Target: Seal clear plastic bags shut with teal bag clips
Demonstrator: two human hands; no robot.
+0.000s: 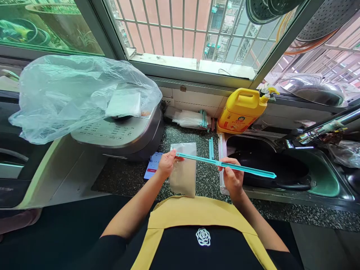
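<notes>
A long, thin turquoise bag-sealing clip stretches across the view, tilted down to the right. My left hand pinches its left end, and my right hand grips it near the middle, so the right part sticks out past the fingers over the sink. Below the clip, a clear plastic bag with beige contents lies on the speckled counter. Shorter turquoise clips lie just beyond, on the counter. A phone with a lit screen is partly hidden behind my left hand.
A rice cooker with a large clear plastic bag on it stands left. Packed bags lie by the wall. A yellow jug stands behind the sink, which holds a black pan. A faucet reaches in from the right.
</notes>
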